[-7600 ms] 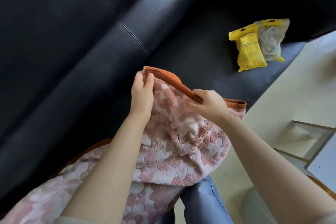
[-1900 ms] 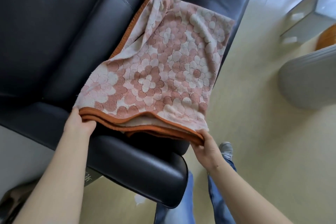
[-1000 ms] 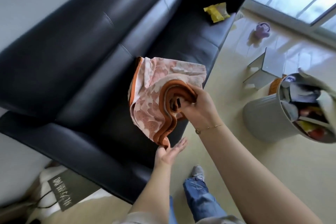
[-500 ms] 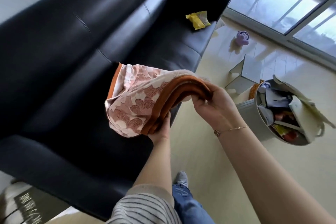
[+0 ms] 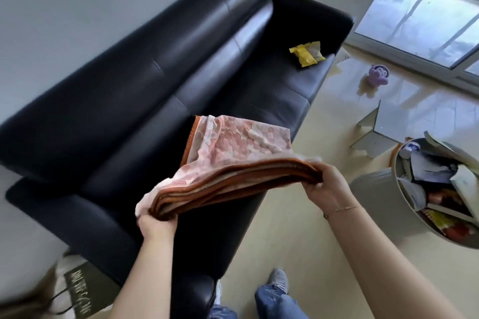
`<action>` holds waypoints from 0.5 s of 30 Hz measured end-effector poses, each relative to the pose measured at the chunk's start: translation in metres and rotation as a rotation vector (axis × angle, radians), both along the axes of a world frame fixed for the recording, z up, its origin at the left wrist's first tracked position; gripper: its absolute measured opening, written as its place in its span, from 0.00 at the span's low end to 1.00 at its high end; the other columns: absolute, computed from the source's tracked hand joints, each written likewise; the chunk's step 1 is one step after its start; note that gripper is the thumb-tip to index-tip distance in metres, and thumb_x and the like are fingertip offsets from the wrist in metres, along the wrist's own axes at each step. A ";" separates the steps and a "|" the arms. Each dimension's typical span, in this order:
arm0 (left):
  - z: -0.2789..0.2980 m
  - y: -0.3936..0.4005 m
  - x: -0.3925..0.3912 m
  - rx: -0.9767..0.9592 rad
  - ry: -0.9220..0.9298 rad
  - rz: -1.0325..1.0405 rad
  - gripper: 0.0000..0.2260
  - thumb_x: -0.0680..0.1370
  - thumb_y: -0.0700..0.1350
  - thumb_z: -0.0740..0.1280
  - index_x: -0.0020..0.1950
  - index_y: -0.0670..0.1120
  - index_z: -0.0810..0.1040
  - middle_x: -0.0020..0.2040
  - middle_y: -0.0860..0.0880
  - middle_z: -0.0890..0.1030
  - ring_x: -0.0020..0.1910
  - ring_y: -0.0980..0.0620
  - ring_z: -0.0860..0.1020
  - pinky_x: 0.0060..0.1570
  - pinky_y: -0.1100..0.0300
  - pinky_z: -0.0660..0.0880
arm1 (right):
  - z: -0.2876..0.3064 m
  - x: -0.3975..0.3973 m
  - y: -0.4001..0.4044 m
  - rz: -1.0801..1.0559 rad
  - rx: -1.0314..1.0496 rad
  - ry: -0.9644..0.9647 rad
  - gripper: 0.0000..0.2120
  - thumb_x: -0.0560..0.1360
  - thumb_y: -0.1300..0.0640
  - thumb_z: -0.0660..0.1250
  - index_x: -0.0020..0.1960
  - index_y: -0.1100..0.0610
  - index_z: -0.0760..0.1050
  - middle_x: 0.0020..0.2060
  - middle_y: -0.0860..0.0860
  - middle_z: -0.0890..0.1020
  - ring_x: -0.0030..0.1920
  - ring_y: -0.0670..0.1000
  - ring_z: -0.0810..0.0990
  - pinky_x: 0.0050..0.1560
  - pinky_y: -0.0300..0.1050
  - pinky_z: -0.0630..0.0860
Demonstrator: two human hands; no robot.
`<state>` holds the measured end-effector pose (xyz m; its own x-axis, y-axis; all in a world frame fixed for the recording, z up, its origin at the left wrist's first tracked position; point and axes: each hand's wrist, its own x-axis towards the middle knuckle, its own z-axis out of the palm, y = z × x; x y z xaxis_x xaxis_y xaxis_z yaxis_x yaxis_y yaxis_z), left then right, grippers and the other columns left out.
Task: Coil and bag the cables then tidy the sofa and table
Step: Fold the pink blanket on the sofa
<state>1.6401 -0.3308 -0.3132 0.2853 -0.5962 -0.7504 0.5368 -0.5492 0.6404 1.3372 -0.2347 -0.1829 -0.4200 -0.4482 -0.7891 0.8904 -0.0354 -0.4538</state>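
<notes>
While the folded pink blanket (image 5: 241,147) hangs over the black sofa (image 5: 129,101), left hand (image 5: 156,223) and right hand (image 5: 328,186) each grip a corner.

She stands by the black sofa (image 5: 145,116), holding a folded pink floral blanket (image 5: 233,155) level above its seat. Her left hand (image 5: 156,223) grips one corner of the orange-trimmed edge, her right hand (image 5: 328,186) pinches the other. Yellow packets (image 5: 307,53) lie on the far cushion. On the floor to the right sits a grey bin (image 5: 373,189) crammed with papers, and a purple toy (image 5: 378,74) rests near the window.
</notes>
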 end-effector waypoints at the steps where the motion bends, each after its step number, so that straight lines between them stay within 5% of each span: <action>1: 0.011 -0.004 0.003 0.029 0.034 0.160 0.15 0.78 0.45 0.65 0.64 0.42 0.76 0.53 0.48 0.79 0.60 0.43 0.79 0.47 0.54 0.76 | -0.005 0.001 0.002 -0.005 0.014 0.012 0.11 0.75 0.73 0.58 0.40 0.61 0.73 0.25 0.52 0.79 0.24 0.46 0.79 0.27 0.37 0.78; 3: 0.024 -0.020 0.015 0.112 -0.155 0.309 0.16 0.80 0.51 0.62 0.66 0.46 0.76 0.55 0.50 0.78 0.55 0.48 0.79 0.45 0.53 0.77 | -0.009 0.007 0.004 -0.020 0.031 0.027 0.10 0.74 0.73 0.60 0.42 0.61 0.74 0.27 0.52 0.81 0.25 0.46 0.80 0.26 0.37 0.77; 7: 0.041 -0.022 0.030 0.046 -0.484 0.166 0.20 0.76 0.58 0.57 0.59 0.48 0.78 0.59 0.46 0.80 0.56 0.44 0.79 0.55 0.46 0.79 | -0.021 0.006 0.009 -0.081 0.067 0.008 0.13 0.76 0.73 0.58 0.40 0.59 0.74 0.22 0.48 0.79 0.22 0.43 0.78 0.23 0.34 0.73; 10: 0.054 -0.037 0.046 0.183 -0.265 0.262 0.18 0.80 0.55 0.59 0.67 0.49 0.73 0.65 0.49 0.76 0.63 0.46 0.76 0.62 0.52 0.75 | -0.033 0.003 0.020 -0.060 0.168 -0.222 0.12 0.75 0.71 0.63 0.47 0.54 0.76 0.23 0.44 0.79 0.21 0.38 0.75 0.25 0.30 0.72; 12: 0.056 -0.043 0.053 0.273 -0.160 0.218 0.17 0.80 0.54 0.61 0.69 0.52 0.72 0.65 0.52 0.76 0.61 0.48 0.77 0.56 0.54 0.76 | -0.054 0.009 0.033 -0.191 0.337 -0.376 0.15 0.76 0.64 0.64 0.63 0.58 0.72 0.41 0.48 0.81 0.33 0.37 0.77 0.32 0.31 0.71; 14: 0.060 -0.044 0.053 0.231 -0.134 0.180 0.16 0.80 0.54 0.61 0.66 0.50 0.74 0.64 0.52 0.77 0.59 0.48 0.78 0.56 0.53 0.77 | -0.061 0.023 0.052 -0.426 0.361 -0.611 0.19 0.76 0.59 0.61 0.66 0.59 0.68 0.59 0.53 0.73 0.47 0.52 0.74 0.32 0.48 0.71; 15: 0.060 -0.043 0.052 0.189 -0.144 0.152 0.17 0.80 0.55 0.61 0.65 0.49 0.74 0.64 0.52 0.76 0.59 0.47 0.77 0.60 0.53 0.75 | -0.056 0.032 0.053 -0.461 0.365 -0.801 0.17 0.74 0.61 0.62 0.62 0.63 0.70 0.56 0.58 0.74 0.44 0.57 0.72 0.27 0.49 0.68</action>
<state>1.6924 -0.3740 -0.2529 0.4721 -0.3917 -0.7897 0.5332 -0.5865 0.6097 1.3690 -0.1813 -0.2389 0.2251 -0.0481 -0.9731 0.8730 -0.4335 0.2234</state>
